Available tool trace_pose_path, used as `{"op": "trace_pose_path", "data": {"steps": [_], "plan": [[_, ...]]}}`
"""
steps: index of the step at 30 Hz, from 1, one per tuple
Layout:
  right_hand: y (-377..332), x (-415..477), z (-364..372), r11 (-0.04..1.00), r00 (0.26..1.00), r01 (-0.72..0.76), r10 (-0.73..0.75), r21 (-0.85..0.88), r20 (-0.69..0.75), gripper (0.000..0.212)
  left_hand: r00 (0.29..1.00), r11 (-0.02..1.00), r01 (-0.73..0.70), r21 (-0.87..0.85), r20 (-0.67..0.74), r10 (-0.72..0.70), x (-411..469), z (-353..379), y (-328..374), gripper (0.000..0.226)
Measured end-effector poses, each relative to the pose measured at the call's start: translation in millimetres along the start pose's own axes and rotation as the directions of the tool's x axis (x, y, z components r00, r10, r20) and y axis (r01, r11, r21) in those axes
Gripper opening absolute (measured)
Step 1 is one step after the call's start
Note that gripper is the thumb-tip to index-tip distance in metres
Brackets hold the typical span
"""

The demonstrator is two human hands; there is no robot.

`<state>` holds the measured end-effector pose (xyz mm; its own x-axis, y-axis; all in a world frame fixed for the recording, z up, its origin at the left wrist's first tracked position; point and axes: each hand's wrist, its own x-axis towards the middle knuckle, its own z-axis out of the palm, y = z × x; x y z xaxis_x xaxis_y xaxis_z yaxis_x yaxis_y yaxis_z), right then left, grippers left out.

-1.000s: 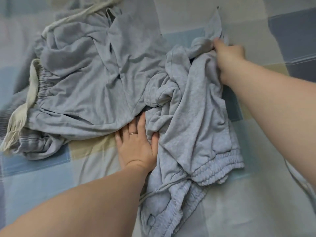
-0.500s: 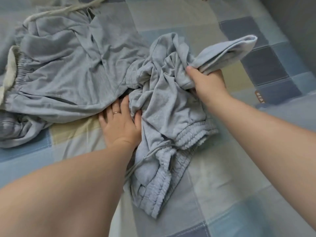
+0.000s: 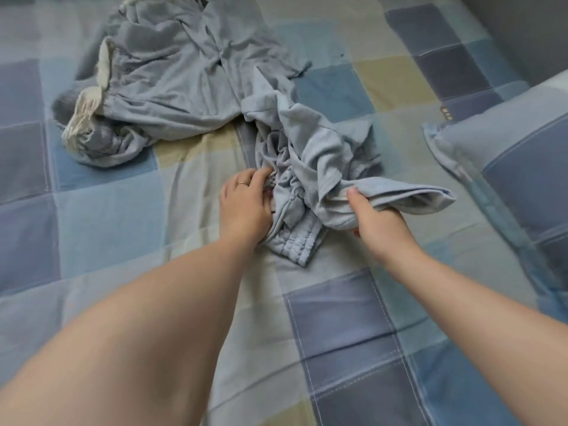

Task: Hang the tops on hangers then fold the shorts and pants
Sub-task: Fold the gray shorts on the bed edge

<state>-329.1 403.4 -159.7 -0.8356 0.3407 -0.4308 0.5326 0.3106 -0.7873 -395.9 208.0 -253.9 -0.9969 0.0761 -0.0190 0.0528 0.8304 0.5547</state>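
On the bed, nearest you, your left grip [image 3: 246, 201] is digging curled fingers into the gathered elastic band of a crumpled grey garment [image 3: 310, 161], probably to pin it while it is straightened for folding. Just beside it, your right grip [image 3: 375, 219] is clenching a loose end of the same garment, thumb on top, apparently to draw it out flat. You cannot tell whether it is shorts or pants. Farther off, a second grey garment [image 3: 172, 96] is lying rumpled and unfolded. A checked blue, grey and cream bedsheet [image 3: 107, 229] is covering the bed, with a matching pillow [image 3: 507, 155] lying at right and a grey wall [image 3: 522, 26] beyond.
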Motion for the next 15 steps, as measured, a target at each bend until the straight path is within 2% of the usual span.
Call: {"op": "trace_pose_path", "data": {"steps": [4,6,10,15], "plan": [[21,-43,2,0.989,0.993,-0.117,0.118,-0.095,0.006,0.046,0.999,0.999,0.033,-0.013,0.009,-0.033,-44,-2,-4,0.043],[29,-63,0,0.981,0.990,-0.137,0.137,-0.137,-0.013,0.036,0.998,0.999,0.042,0.023,0.047,-0.043,-70,-6,-8,0.040],[44,-110,-12,0.992,0.992,-0.126,0.126,-0.006,0.022,0.020,0.984,0.991,0.105,0.087,0.137,-0.116,-129,-20,-8,0.034],[59,-191,-32,0.981,0.983,-0.178,0.181,0.074,-0.038,0.024,0.906,0.953,0.243,0.181,0.310,-0.290,-220,-41,11,0.045]]}}
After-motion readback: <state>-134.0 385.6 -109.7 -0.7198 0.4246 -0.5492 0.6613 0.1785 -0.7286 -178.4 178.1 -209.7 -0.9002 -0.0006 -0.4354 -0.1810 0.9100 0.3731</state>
